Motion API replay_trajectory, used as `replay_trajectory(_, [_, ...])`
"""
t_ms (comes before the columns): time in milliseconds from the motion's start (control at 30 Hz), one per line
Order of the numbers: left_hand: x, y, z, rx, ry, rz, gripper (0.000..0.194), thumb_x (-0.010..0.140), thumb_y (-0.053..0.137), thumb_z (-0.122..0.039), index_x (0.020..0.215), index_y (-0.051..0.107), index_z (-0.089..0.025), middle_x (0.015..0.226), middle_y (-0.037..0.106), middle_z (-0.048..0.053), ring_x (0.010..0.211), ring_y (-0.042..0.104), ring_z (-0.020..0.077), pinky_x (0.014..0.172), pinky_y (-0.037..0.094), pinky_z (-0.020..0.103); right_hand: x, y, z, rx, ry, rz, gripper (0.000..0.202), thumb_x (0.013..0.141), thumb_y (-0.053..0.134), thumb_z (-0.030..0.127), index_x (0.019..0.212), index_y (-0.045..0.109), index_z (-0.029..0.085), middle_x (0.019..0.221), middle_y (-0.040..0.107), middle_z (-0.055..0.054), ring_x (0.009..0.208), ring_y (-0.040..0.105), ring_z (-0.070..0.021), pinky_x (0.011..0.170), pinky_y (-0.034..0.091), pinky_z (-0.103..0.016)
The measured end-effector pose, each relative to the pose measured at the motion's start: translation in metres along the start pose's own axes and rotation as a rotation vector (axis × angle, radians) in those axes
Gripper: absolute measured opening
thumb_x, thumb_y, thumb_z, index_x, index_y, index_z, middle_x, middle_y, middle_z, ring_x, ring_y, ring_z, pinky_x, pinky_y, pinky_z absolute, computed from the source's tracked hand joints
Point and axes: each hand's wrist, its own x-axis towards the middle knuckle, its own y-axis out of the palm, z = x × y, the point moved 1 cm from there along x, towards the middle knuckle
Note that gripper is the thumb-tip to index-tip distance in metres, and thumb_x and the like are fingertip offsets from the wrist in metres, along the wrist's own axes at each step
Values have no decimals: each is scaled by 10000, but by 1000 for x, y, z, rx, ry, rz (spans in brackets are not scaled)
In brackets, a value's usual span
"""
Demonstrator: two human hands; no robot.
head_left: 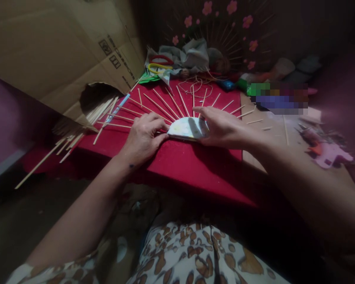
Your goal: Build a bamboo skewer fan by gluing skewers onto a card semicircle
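A pale half-round piece [183, 128] lies flat side toward me on the red cloth [195, 159]. Thin wooden sticks [162, 103] fan out from behind its curved edge, away from me. My left hand [146, 134] pinches the piece's left corner between thumb and fingers, above some of the left sticks. At the right end, my right hand [221, 126] grips the same piece, its index finger stretched over the sticks. The right thumb is mostly hidden. Whether the sticks are fixed to the piece, I cannot tell.
Loose sticks [102, 108] stick out of a hole in the cardboard box [62, 51] at left. Scissors [159, 67] with red and yellow handles lie behind, near string [199, 87] and grey cloth [197, 55]. A pink tool [333, 156] lies at right.
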Motion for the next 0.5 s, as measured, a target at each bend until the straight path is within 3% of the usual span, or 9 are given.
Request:
replay_trajectory(300, [0, -2, 0, -78, -40, 5, 58, 767, 641, -233, 810, 624, -198, 863, 631, 42, 836, 581, 203, 726, 461, 330, -2, -10, 3, 33, 32, 46, 720, 677, 711, 349, 1331, 476, 158, 1203, 592, -141, 1076, 552, -312, 879, 453, -420])
replay_trajectory(500, [0, -3, 2, -201, -56, 13, 192, 774, 639, -257, 956, 648, -196, 921, 649, 49, 825, 608, 190, 730, 485, 320, -11, -32, -8, 29, 39, 98, 389, 759, 644, 304, 1140, 642, 224, 1050, 655, -71, 930, 595, -238, 764, 452, -341])
